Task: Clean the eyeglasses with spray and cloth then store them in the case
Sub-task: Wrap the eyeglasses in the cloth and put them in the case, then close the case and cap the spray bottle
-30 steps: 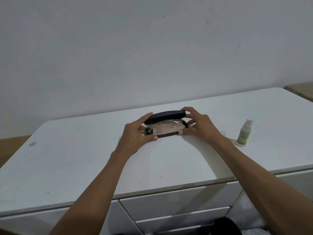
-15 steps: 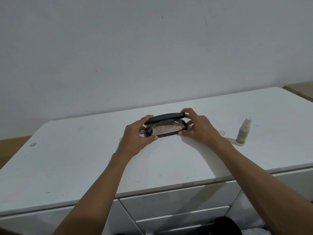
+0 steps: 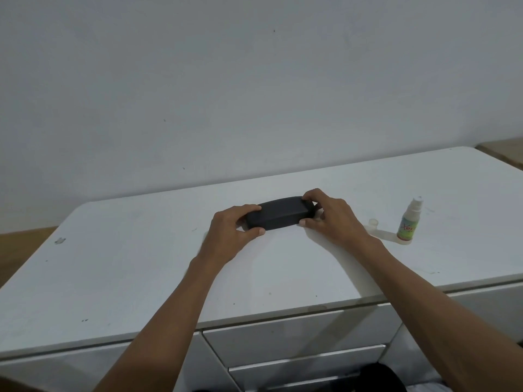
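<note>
A black eyeglass case (image 3: 278, 212) lies closed on the white cabinet top (image 3: 141, 264), near its middle. My left hand (image 3: 232, 233) grips the case's left end, thumb in front and fingers on the lid. My right hand (image 3: 329, 215) grips the right end the same way. The eyeglasses and the cloth are hidden inside the closed case. A small spray bottle (image 3: 409, 222) with a green label stands upright to the right, apart from my hands.
A small clear cap (image 3: 373, 222) sits on the top between my right hand and the bottle. Drawer fronts (image 3: 297, 335) run below the front edge. A white wall rises behind. Wooden surfaces show at the far left and far right.
The case's lid came down from partly open to fully closed, covering the eyeglasses and the pinkish cloth inside. Both hands stayed on the case's ends.
</note>
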Demonstrator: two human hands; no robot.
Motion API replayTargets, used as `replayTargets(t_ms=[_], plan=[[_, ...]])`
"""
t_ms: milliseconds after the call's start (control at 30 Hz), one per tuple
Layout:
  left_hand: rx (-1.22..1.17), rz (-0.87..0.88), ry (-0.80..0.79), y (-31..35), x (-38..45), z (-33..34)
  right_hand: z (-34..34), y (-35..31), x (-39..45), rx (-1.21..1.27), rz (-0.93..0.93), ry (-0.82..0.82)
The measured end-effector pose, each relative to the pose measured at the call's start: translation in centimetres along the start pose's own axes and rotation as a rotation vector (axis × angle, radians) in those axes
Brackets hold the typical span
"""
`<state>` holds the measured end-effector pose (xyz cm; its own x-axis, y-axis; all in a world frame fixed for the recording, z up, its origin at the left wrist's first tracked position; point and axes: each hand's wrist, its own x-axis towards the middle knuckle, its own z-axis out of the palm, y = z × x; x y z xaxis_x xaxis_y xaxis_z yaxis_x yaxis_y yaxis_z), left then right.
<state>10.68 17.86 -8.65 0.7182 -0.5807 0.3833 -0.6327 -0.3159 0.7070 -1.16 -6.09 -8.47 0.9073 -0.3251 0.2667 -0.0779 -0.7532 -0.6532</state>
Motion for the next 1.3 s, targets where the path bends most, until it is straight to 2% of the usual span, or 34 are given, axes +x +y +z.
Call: replayTargets(t_ms=[133,300,367,633,867,1167,1300], plan=[[-0.078,-0.055,0.028,-0.1,0.2,0.3,0.0,-0.4,0.3,0.050,0.036,-0.004],[-0.310,-0.199,0.138,-0.5,2.9,-0.5,0.6,-1.7,2.8,0.155,0.044,0.077],[-0.336,-0.222,0.176,-0.9,4.9,-0.9,0.9,-2.2,4.6,0.201,0.067,0.107],[-0.221,-0.202,0.195,-4.2,11.7,-0.4,3.1,-1.1,11.6,0.246,0.119,0.147],[-0.085,-0.215,0.214,-6.7,13.6,1.4,5.1,0.1,14.1,0.120,0.105,0.138],[0.024,-0.165,0.197,-5.2,12.3,1.7,4.5,-1.2,14.1,-0.049,0.124,0.085],[0.063,-0.155,0.245,-2.9,10.9,1.6,2.7,-2.9,12.3,-0.073,0.118,0.142]])
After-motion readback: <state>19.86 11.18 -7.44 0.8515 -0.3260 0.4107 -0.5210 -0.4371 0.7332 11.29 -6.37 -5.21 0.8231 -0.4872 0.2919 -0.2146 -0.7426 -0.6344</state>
